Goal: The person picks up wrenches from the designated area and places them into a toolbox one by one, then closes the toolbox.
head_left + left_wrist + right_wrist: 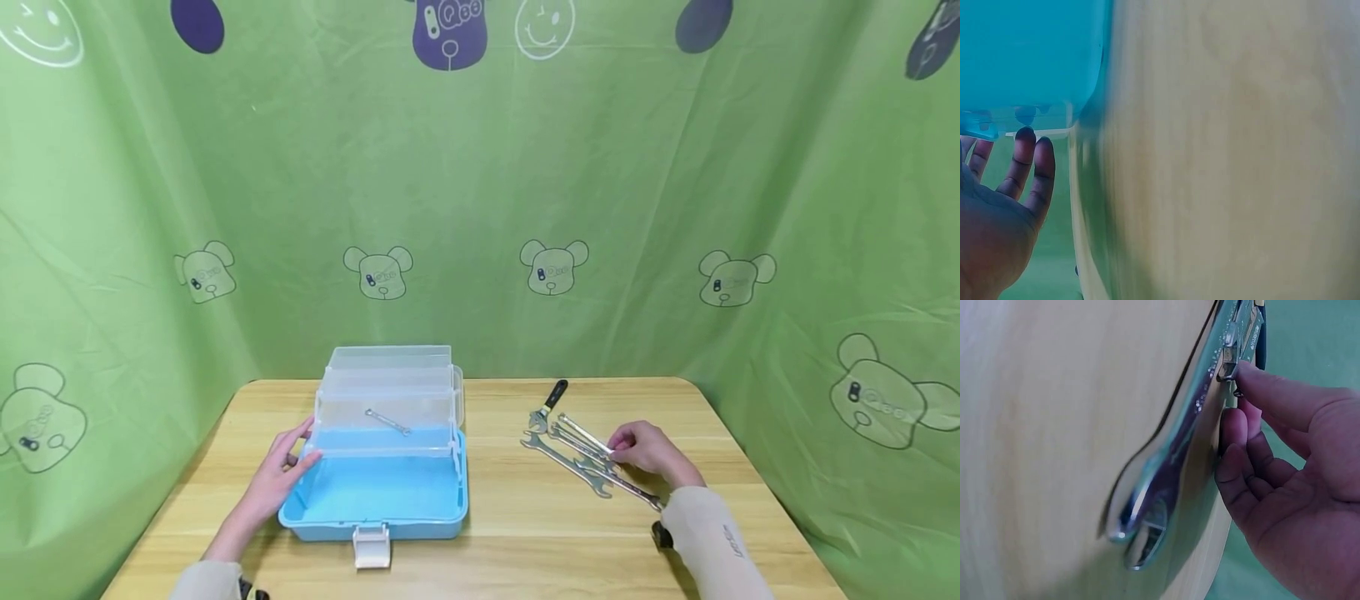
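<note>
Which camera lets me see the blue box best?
The head view. It shows the blue box almost whole, with its see-through trays and white latch. The left wrist view shows only a cropped blue part near the left hand; the right wrist view shows none of it.

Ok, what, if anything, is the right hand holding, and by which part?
The right hand pinches a silver wrench by the end nearer the person, between thumb and fingers.

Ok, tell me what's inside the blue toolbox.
One small wrench lies in the translucent trays; in front, the floor of the blue base shows. The base's rear sits under the trays, so anything there can't be made out.
</note>
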The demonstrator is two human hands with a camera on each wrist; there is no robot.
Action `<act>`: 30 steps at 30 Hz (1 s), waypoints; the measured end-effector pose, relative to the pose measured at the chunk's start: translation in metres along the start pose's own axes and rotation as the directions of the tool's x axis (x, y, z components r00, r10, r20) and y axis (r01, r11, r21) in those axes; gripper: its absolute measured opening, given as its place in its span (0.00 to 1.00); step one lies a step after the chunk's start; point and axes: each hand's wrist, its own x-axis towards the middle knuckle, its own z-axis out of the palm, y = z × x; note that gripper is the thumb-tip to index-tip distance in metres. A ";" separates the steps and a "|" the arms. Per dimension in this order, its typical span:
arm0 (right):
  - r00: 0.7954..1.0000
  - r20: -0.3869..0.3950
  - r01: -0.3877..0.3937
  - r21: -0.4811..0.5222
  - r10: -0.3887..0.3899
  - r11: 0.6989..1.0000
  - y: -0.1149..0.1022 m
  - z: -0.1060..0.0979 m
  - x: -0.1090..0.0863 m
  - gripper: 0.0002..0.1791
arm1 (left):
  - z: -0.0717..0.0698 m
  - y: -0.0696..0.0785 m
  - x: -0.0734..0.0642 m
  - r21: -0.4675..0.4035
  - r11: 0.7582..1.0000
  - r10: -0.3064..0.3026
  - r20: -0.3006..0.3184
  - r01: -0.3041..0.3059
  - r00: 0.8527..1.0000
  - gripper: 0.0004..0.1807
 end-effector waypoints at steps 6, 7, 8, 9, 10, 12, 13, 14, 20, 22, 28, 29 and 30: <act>1.000 0.021 0.006 -0.005 -0.006 1.000 -0.005 0.001 -0.003 0.03 | 0.000 0.000 0.000 0.005 1.000 0.005 -0.006 -0.005 1.000 0.36; 1.000 0.027 0.008 -0.005 -0.008 1.000 -0.006 0.001 -0.003 0.04 | 0.000 0.000 0.000 0.005 1.000 0.006 -0.006 -0.006 1.000 0.36; 1.000 0.027 0.011 0.000 -0.011 1.000 -0.008 0.001 -0.003 0.04 | 0.000 0.000 0.000 0.005 1.000 0.009 -0.007 -0.009 1.000 0.36; 1.000 0.028 0.012 0.007 -0.012 1.000 -0.009 0.001 -0.003 0.05 | 0.000 0.000 0.000 0.004 1.000 0.011 -0.007 -0.011 1.000 0.36; 1.000 0.024 0.002 0.020 -0.003 1.000 -0.010 0.000 -0.003 0.05 | 0.000 0.000 0.001 0.003 1.000 0.012 -0.008 -0.012 1.000 0.36; 1.000 0.010 0.008 0.038 -0.009 0.999 -0.012 0.000 -0.002 0.05 | 0.000 0.000 0.001 0.004 1.000 0.013 -0.006 -0.013 1.000 0.35; 1.000 -0.001 0.012 0.050 -0.012 0.999 -0.012 -0.001 -0.002 0.06 | 0.000 0.000 0.001 0.006 1.000 0.014 -0.006 -0.014 1.000 0.36; 1.000 -0.012 0.014 0.067 -0.013 0.998 -0.013 -0.001 -0.001 0.06 | 0.000 0.000 0.001 0.007 1.000 0.014 -0.006 -0.014 1.000 0.36; 0.998 -0.068 0.030 0.234 -0.014 0.972 -0.012 0.001 0.005 0.09 | 0.001 -0.002 0.001 0.011 1.000 0.020 -0.012 -0.020 1.000 0.36; 0.996 -0.094 0.030 0.282 -0.004 0.959 -0.011 0.002 0.006 0.11 | 0.002 -0.002 0.001 0.008 1.000 0.025 -0.011 -0.025 1.000 0.36; 0.991 -0.130 0.056 0.369 -0.008 0.928 -0.010 0.003 0.007 0.18 | 0.002 -0.004 0.001 0.006 1.000 0.020 -0.011 -0.020 1.000 0.36; 0.992 -0.124 0.057 0.399 -0.008 0.915 -0.010 0.003 0.007 0.19 | 0.002 -0.004 0.001 0.007 1.000 0.018 -0.012 -0.018 1.000 0.36; 0.993 -0.120 0.050 0.433 0.002 0.900 -0.010 0.002 0.008 0.20 | 0.001 -0.004 0.001 0.007 1.000 0.017 -0.012 -0.017 1.000 0.36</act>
